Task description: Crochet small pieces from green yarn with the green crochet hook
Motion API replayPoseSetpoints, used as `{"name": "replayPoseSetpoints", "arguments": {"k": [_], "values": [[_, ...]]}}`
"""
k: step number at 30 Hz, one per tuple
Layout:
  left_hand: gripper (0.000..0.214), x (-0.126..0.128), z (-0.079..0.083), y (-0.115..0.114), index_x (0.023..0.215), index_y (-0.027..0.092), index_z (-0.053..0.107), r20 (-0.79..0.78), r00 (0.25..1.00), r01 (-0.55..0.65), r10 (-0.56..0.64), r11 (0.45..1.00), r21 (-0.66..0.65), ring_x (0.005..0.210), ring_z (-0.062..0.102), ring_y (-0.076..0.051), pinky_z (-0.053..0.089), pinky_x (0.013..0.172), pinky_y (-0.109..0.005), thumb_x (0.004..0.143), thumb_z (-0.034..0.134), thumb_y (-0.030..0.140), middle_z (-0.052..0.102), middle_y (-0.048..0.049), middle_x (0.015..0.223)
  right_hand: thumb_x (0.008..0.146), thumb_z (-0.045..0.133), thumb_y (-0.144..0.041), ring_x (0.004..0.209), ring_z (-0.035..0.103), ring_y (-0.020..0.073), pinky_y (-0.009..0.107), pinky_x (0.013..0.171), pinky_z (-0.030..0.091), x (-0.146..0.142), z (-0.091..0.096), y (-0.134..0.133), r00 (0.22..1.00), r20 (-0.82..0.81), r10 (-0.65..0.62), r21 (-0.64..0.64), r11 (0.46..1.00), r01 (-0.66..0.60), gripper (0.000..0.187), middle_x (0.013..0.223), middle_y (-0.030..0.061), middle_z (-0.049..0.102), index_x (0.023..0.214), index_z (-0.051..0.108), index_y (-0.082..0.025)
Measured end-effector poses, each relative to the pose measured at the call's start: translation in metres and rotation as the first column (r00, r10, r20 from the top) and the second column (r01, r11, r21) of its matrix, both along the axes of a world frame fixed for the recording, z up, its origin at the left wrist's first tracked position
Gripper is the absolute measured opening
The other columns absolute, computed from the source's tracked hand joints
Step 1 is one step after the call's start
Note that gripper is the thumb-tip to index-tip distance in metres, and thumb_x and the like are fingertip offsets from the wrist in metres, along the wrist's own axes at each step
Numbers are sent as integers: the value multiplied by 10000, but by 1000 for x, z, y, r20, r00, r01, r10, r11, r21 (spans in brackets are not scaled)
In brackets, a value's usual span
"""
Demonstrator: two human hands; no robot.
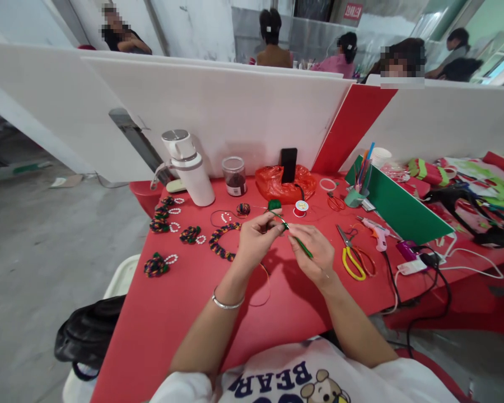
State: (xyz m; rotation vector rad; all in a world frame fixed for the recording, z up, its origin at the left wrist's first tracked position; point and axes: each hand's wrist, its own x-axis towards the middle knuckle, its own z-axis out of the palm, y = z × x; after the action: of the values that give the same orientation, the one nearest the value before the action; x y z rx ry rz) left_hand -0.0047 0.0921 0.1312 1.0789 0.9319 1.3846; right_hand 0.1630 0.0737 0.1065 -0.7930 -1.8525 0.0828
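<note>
Above the middle of the red table, my left hand (254, 238) is closed, pinching a small piece of dark green yarn work (284, 225) at its fingertips. My right hand (315, 254) wraps round a crochet hook with a green handle (303, 247), its tip meeting the yarn work. A ball of green yarn (274, 205) sits just beyond my hands. To the left lie a multicoloured braided cord (218, 246), partly hidden by my left hand, and a small multicoloured yarn ball (243, 209). A white thread spool (301, 209) with red thread stands behind my right hand.
Several yarn ornaments with bead loops (157, 264) lie at left. A white bottle (195, 179), a jar (234, 176) and a red plastic bag (269, 182) line the back. Yellow-handled pliers (353, 263), a glue gun (376, 232), a power strip (414, 266) and cables lie right.
</note>
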Motion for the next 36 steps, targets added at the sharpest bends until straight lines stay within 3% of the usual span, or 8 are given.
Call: {"name": "replayPoseSetpoints", "arguments": {"k": [3,6,9,13,19,31,36], "values": [[570,1,1,1,1131,96,760,54,998,30,-26,997,-66,475,467,-65,319,425,-199,649,889,372,652,4,626,938,637,-90,1109,727,224,413,985,603,-3,-4,2,999,-10,-45,27,999,45,471,1218,87,760,1370,624,-278],[568,2,2,1,1069,110,774,119,992,45,-31,992,-120,524,544,-94,313,406,-184,584,927,363,654,-5,622,940,629,-88,1111,727,222,413,983,603,-5,-5,2,998,-42,-40,46,998,42,463,1227,81,760,1359,638,-286],[511,0,5,1,976,123,786,197,979,90,-54,980,-179,555,584,-108,308,399,-176,531,946,318,649,-6,632,954,620,-119,1094,731,216,411,975,608,-6,-5,1,994,-108,-31,-8,1000,30,413,1202,66,768,1323,668,-300],[476,-4,9,1,943,126,796,242,964,171,-113,957,-233,541,579,-99,309,402,-178,513,943,269,641,-3,640,968,624,-166,1060,737,206,404,962,613,-4,-5,-2,976,-217,6,-134,990,-36,331,1157,41,782,1243,720,-323],[445,-9,8,1,958,140,809,228,953,250,-199,943,-222,530,543,-83,306,413,-175,543,923,254,624,2,622,956,645,-162,1069,738,210,411,957,609,5,-10,1,949,-297,108,-183,969,-167,338,1160,27,786,1219,737,-352],[425,-18,-1,5,1006,132,810,132,938,343,-320,910,-235,440,438,-51,274,421,-205,604,877,253,619,2,581,946,663,-190,1002,757,219,444,898,612,25,2,12,942,-177,285,-155,937,-312,272,1109,62,813,1171,759,-309],[423,-18,-2,5,994,129,808,108,937,350,-334,907,-236,431,439,-50,269,418,-210,598,873,259,627,3,591,947,671,-214,1000,758,219,441,898,610,32,7,11,954,-109,279,-187,937,-295,240,1100,68,814,1153,763,-296]]}}
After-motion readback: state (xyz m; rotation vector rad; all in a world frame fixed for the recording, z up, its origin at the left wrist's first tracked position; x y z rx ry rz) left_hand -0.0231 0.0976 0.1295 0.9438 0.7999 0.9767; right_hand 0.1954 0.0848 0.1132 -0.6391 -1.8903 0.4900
